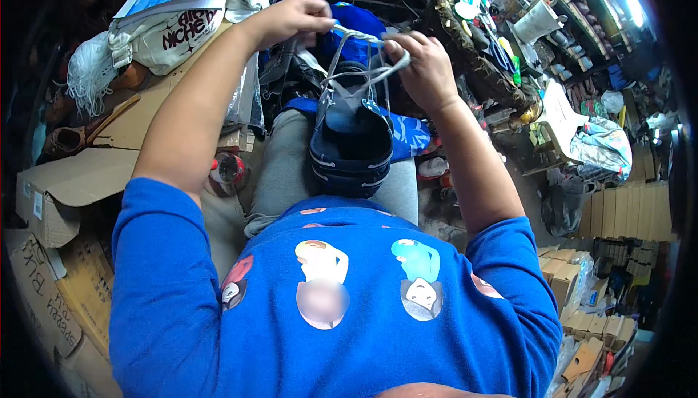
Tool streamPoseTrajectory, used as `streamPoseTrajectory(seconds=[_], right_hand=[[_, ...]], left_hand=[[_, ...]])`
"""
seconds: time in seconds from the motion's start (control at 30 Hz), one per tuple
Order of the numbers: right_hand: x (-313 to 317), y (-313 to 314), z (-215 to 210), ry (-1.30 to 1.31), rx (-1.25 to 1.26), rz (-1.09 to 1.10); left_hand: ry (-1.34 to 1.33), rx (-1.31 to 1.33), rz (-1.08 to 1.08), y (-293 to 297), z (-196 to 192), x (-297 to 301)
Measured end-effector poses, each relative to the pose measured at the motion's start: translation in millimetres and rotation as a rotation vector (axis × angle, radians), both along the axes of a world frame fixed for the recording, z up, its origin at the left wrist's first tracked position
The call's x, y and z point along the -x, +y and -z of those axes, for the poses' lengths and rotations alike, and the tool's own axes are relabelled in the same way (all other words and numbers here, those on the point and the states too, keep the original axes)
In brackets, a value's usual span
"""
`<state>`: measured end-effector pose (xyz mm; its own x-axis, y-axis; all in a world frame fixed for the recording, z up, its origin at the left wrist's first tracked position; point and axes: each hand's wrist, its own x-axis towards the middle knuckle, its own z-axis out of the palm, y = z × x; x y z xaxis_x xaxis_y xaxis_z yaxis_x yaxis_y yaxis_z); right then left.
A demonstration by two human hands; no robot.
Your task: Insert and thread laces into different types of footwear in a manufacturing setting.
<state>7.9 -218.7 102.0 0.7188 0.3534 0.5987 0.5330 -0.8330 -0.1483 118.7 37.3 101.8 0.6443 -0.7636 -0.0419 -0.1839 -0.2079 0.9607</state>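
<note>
Dark shoe (351, 140) on the lap: left hand (291, 20) and right hand (425, 67), fingers clamped on the white lace (363, 71), lacing unfinished.

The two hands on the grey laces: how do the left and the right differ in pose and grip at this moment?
The left hand sits higher and further from the body, fist curled over the grey shoelace; the right hand is lower, pinching the lace loop at its fingertips. The left forearm stretches long and diagonal; the right is shorter and steeper. Both have a closed grip on the lace above the dark navy shoe resting on the lap, and both blue sleeves are pushed up.
</note>
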Motion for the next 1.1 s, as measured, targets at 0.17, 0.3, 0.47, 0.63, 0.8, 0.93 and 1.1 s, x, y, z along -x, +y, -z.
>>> streamPoseTrajectory(seconds=[0.17, 0.3, 0.47, 0.63, 0.8, 0.93, 1.1], right_hand=[[61, -66, 68, 0.665, -1.078, 0.163], [126, -110, 144, 1.023, -1.22, 0.595], [144, -153, 106, 1.706, -0.727, 0.479], [98, -96, 74, 0.821, -0.481, 0.086], [59, -20, 78, 0.854, -0.49, 0.041], [51, -22, 61, 1.059, -0.262, 0.249], [56, -55, 69, 1.084, -0.285, 0.168]], left_hand=[[-0.191, -0.199, -0.296, 94, 81, 15], [0.118, -0.22, -0.381, 116, 157, 44], [-0.488, -0.734, -0.355, 83, 148, 62], [0.058, -0.052, -0.292, 14, 132, 68], [0.001, -0.275, -0.168, -12, 122, 64], [-0.142, -0.349, -0.173, -10, 112, 65], [-0.091, -0.327, -0.172, -3, 105, 66]])
